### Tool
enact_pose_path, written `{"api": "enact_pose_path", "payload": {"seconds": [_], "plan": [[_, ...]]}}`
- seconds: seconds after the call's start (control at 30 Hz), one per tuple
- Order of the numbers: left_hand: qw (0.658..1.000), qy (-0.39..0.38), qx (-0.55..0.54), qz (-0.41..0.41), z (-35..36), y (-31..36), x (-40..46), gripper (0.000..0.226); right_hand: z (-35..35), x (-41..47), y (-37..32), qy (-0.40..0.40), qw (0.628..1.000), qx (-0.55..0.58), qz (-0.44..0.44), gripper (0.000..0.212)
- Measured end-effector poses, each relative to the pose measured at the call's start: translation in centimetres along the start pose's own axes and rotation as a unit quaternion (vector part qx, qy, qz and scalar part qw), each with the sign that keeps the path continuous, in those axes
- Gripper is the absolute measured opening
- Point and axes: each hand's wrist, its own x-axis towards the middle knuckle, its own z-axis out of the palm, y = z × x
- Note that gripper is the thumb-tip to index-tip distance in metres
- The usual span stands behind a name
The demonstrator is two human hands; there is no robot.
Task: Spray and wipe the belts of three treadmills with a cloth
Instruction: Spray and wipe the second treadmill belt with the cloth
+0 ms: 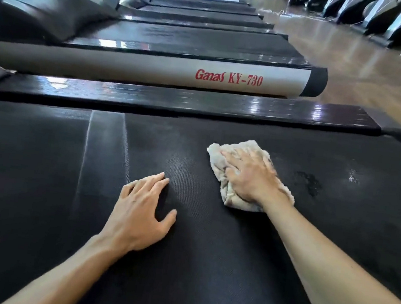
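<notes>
Cloth: crumpled beige terry cloth [236, 171] lying under the right hand's fingers on the black textured treadmill belt [41, 183]; likely soft, light, damp.
Hold: best pressed mid-bunch.
Right hand [249, 175]: fingers flat, pressing.
Left hand [137, 214]: spread, fingertips touching belt.
Wet patch [308, 181]: beyond the right hand's knuckles.

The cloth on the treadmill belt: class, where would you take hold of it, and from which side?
Take the cloth at its bunched near fold, coming from above. It lies crumpled flat on the belt under the right hand, so only raised folds offer a grip. The left hand rests beside it.
</notes>
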Motion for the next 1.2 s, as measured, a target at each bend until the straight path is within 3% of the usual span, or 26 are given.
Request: {"api": "enact_pose_path", "payload": {"seconds": [0.1,0.2,0.27,0.4,0.53,0.67,0.77,0.87,1.0,1.1,1.2], "plan": [[1.0,-0.002,0.003,-0.008,0.2,-0.9,3.8,0.095,1.1,1.0,-2.1,0.002,0.999,0.008,-0.049,0.052],[0.999,0.0,0.011,-0.04,0.7,-2.1,6.7,0.1,1.8,-1.8,-0.4,-0.021,0.994,0.007,-0.11,0.071],[0.999,-0.013,0.022,-0.047,0.8,-2.8,7.9,0.104,1.3,-1.3,1.4,-0.014,0.997,-0.001,-0.078,0.074],[0.998,-0.032,0.035,-0.04,0.9,-4.1,8.9,0.109,0.9,4.9,0.0,0.006,1.0,-0.011,-0.004,0.055],[0.998,-0.045,0.038,-0.031,1.9,-4.3,9.0,0.105,1.6,7.8,-2.5,-0.014,0.999,-0.005,-0.041,0.054],[0.998,-0.039,0.045,-0.019,2.4,-4.7,9.2,0.101,1.2,3.7,1.0,-0.022,0.993,-0.012,-0.117,0.057],[0.998,-0.038,0.054,-0.017,2.6,-4.9,9.2,0.101,0.2,5.4,4.6,-0.01,0.998,-0.013,-0.054,0.065],[0.997,-0.04,0.063,-0.023,2.4,-4.9,9.3,0.103,0.0,10.0,3.6,0.024,0.999,-0.026,-0.005,0.07],[0.996,-0.047,0.067,-0.028,2.2,-4.7,9.4,0.109,0.4,11.5,-1.0,-0.002,0.998,-0.033,-0.058,0.052],[0.995,-0.053,0.075,-0.035,2.3,-4.6,9.4,0.112,0.9,8.5,0.8,-0.026,0.99,-0.031,-0.135,0.065],[0.994,-0.054,0.085,-0.037,2.3,-4.7,9.4,0.113,0.7,8.2,4.6,-0.038,0.996,-0.015,-0.08,0.064]]}}
